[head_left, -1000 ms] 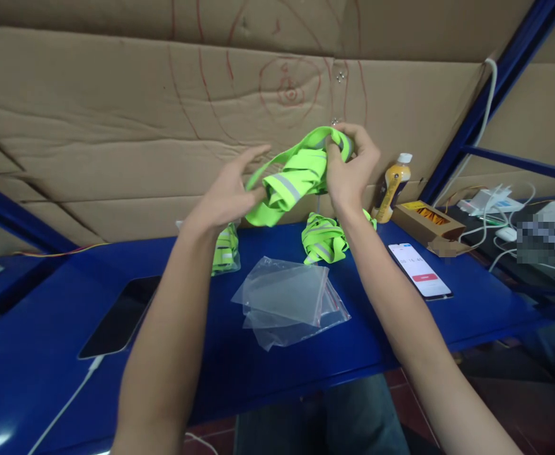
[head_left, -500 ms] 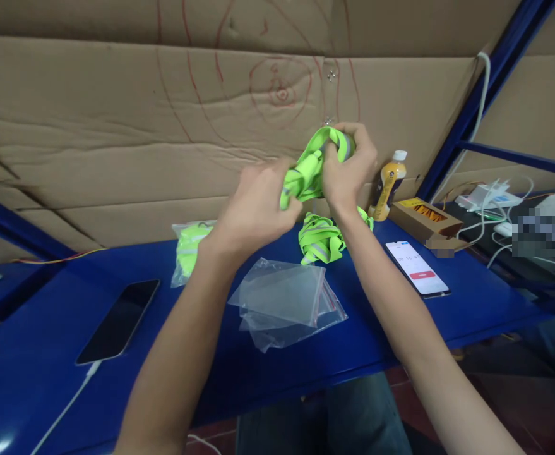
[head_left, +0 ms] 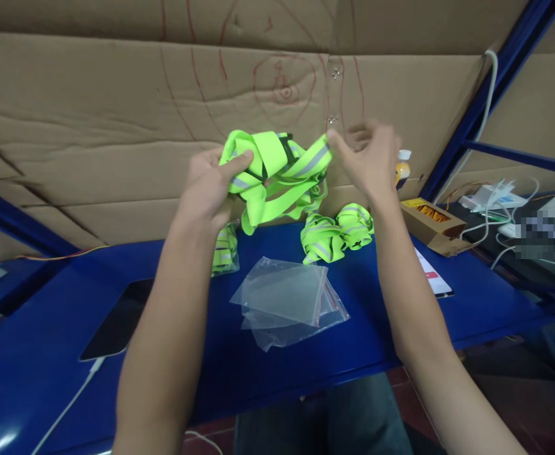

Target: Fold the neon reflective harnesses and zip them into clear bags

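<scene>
Above the blue table, my left hand (head_left: 213,180) grips a bundle of neon-yellow reflective strap (head_left: 270,161) with grey stripes and a black buckle, thumb pressed on its left side. My right hand (head_left: 365,155) pinches a strap edge at the bundle's right end, its other fingers spread. Loose loops hang between the two hands. Below them lie clear zip bags (head_left: 281,294) in an overlapping pile. Two rolled neon strap bundles (head_left: 322,237) sit behind the bags. A bagged neon strap (head_left: 225,249) is partly hidden by my left forearm.
A dark phone (head_left: 116,322) with a charging cable lies on the left of the table (head_left: 353,354). Behind my right forearm are a bright-screened phone (head_left: 435,275), a juice bottle (head_left: 403,169) and an open cardboard box (head_left: 431,224). Cardboard (head_left: 92,126) forms the back wall.
My hands have moved apart, the left one going left and the right one slightly right. The strap bundle has opened out between them, and its black buckle now shows.
</scene>
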`<state>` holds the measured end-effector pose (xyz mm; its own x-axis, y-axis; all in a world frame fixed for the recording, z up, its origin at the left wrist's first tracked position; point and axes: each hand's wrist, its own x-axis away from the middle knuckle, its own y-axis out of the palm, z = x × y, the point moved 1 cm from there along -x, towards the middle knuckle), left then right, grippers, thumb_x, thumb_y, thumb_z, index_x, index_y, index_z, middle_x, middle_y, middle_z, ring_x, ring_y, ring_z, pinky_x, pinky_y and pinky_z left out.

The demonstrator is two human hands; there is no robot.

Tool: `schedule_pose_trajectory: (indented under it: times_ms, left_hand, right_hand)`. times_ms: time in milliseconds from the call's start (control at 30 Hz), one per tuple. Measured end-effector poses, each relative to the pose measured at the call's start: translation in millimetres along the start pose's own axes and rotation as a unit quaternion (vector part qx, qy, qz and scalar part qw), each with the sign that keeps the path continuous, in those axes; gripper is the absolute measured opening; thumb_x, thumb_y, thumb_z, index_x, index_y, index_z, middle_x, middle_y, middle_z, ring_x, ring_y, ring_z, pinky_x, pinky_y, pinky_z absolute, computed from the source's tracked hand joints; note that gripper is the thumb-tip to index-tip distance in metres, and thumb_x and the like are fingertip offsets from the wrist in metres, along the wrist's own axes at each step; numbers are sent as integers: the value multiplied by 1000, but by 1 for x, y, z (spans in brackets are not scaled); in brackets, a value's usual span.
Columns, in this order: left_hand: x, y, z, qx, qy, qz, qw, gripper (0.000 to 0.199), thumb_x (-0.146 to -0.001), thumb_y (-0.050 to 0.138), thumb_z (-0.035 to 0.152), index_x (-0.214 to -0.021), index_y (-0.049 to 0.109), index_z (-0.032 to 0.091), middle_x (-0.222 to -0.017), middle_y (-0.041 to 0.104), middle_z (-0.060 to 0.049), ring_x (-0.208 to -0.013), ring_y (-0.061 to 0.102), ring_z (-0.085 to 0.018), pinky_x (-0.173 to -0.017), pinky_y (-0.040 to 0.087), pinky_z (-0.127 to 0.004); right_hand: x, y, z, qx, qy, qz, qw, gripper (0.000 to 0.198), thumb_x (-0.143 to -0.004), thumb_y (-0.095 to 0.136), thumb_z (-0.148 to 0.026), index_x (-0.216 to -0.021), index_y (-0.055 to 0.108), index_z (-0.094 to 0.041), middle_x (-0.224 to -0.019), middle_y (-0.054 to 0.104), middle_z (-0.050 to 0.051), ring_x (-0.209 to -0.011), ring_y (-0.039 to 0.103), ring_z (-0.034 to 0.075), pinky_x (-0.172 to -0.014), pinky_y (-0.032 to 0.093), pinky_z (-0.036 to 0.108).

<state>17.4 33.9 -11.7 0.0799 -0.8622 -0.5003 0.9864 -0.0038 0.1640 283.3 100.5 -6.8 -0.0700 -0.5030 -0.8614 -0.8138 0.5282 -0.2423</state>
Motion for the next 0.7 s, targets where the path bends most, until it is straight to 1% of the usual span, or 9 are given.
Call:
schedule_pose_trajectory:
  times_ms: [67, 100, 167, 233, 300, 400, 500, 600, 700]
  left_hand:
    - [1, 4, -1, 0, 4, -5, 1000, 36, -74, 99, 41, -79, 70, 19, -73, 73, -4, -70, 75, -22, -61, 65, -31]
    - [3, 7, 0, -1, 3, -13, 1000, 36, -76, 98, 42, -79, 70, 19, -71, 72, -3, -68, 75, -21, -59, 63, -30]
    - [7, 11, 3, -3, -1, -32, 999, 35, -79, 97, 42, -80, 71, 19, -71, 72, -2, -64, 73, -18, -56, 59, -26]
    - [11, 13, 8, 1, -1, -45, 999, 33, -78, 97, 40, -80, 73, 18, -72, 72, -1, -58, 68, -14, -52, 55, -24]
    - [13, 12, 14, -5, -4, -51, 999, 32, -78, 96, 40, -78, 74, 17, -69, 71, -1, -52, 63, -12, -48, 51, -23]
    - [13, 8, 20, -46, -17, -56, 997, 35, -86, 88, 46, -76, 72, 17, -58, 66, -2, -43, 56, -12, -42, 43, -25]
    - [12, 10, 19, -92, -10, -19, 996, 41, -94, 80, 48, -70, 64, 18, -53, 62, -1, -40, 56, -13, -41, 38, -25]
    - [8, 13, 13, -106, -24, 37, 993, 38, -95, 76, 45, -71, 59, 21, -49, 56, 2, -38, 54, -14, -41, 38, -27]
    - [1, 13, 8, -32, -89, 24, 995, 19, -89, 72, 37, -82, 64, 21, -53, 58, 1, -44, 55, -16, -45, 45, -29]
  right_hand:
    - [4, -16, -33, -12, -25, 23, 999, 40, -98, 72, -63, -112, 73, -26, -119, 79, 12, -107, 75, 29, -104, 61, 49]
    - [7, -19, -48, -44, -62, -3, 997, 42, -94, 79, -58, -118, 74, -25, -125, 79, 11, -106, 76, 28, -103, 62, 46]
    - [12, -15, -71, -92, -166, -149, 971, 66, -84, 91, -48, -140, 69, -21, -148, 72, 9, -123, 73, 29, -114, 57, 46]
    - [17, -5, -80, -107, -220, -247, 938, 65, -84, 92, -45, -141, 70, -22, -149, 73, 9, -133, 70, 31, -119, 52, 46]
    - [18, 4, -78, -106, -224, -277, 928, 55, -86, 90, -44, -134, 75, -23, -142, 77, 9, -132, 71, 31, -118, 52, 46]
    - [16, 5, -72, -104, -194, -233, 947, 35, -90, 85, -45, -117, 79, -23, -124, 81, 8, -118, 73, 30, -110, 55, 46]
    - [14, 0, -66, -64, -170, -148, 972, 25, -95, 79, -48, -101, 75, -24, -108, 77, 8, -106, 71, 30, -101, 56, 47]
    - [14, 2, -55, -1, -168, -67, 984, 37, -101, 69, -59, -89, 66, -24, -97, 71, 9, -96, 67, 30, -93, 54, 47]
    - [16, 11, -44, 18, -158, -34, 987, 47, -104, 60, -69, -86, 62, -25, -98, 68, 10, -100, 65, 30, -96, 53, 49]
